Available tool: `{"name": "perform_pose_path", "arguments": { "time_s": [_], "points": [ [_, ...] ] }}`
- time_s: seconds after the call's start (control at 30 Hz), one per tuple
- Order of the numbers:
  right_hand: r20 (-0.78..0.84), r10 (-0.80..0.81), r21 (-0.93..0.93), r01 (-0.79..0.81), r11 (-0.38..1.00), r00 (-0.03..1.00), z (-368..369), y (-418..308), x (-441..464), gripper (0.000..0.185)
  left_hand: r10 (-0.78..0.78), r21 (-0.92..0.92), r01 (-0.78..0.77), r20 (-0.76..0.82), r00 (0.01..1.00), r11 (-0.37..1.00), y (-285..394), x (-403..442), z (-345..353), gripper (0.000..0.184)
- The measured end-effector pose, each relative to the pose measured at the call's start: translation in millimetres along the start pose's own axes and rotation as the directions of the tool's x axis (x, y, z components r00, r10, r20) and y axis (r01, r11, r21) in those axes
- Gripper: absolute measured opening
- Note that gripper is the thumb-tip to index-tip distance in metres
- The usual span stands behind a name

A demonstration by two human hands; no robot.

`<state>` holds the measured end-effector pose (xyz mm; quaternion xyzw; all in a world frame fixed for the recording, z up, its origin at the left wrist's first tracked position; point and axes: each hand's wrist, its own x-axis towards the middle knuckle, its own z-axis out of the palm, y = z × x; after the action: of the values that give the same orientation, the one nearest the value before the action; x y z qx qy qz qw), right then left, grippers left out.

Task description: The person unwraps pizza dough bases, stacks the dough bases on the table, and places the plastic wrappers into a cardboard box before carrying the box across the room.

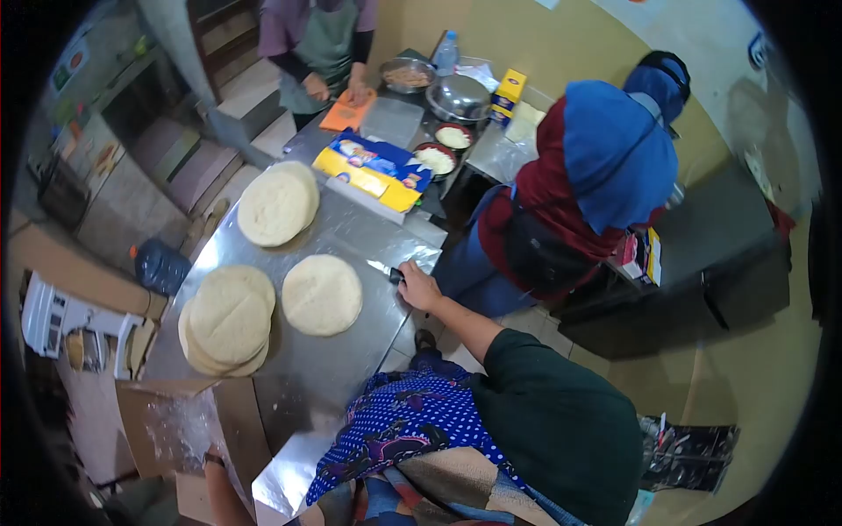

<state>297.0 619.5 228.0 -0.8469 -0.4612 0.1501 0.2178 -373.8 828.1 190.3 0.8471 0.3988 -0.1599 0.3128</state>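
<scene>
My right hand [419, 287] is closed on the black handle of a knife [379, 266] at the table's right edge, the blade pointing left over the metal. Left of it, a single round flatbread [322, 295] lies flat on the metal table [307, 386]. A stack of flatbreads [231, 317] sits further left, and another stack [277, 203] is towards the back. My left hand [211, 451] is low at the left, reaching into an open cardboard box [239, 425] with clear plastic [180, 430] in it; its fingers are hidden.
Yellow and blue packaging [373, 171] lies at the table's far end. Across it, a person [320, 53] works over an orange board [348, 111]. Bowls of white food [434, 159] stand nearby. Another person [561, 193] stands close on the right. A water jug [161, 266] is at the left.
</scene>
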Motion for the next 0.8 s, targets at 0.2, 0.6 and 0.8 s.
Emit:
{"name": "perform_pose_path", "arguments": {
  "time_s": [0.2, 0.6, 0.8],
  "points": [
    [0.026, -0.064, 0.181, 0.058, 0.982, 0.998, -54.5, 75.8, -63.8, 0.031, 0.068, 0.087, -0.059, -0.102, 0.992, 0.994, 103.7, 96.3, -62.9, 0.062],
    [0.383, 0.669, -0.553, -0.422, 0.718, 0.637, -210.2, 418.5, -339.1, 0.025, 0.169, 0.214, -0.125, -0.201, 0.965, 0.969, 345.4, 270.5, -115.6, 0.060],
    [-0.450, 0.890, 0.249, -0.948, 0.196, 0.065, -267.2, 453.3, -376.9, 0.028, 0.218, 0.248, -0.164, -0.206, 0.954, 0.955, 457.0, 336.0, -101.5, 0.059]
  ]
}}
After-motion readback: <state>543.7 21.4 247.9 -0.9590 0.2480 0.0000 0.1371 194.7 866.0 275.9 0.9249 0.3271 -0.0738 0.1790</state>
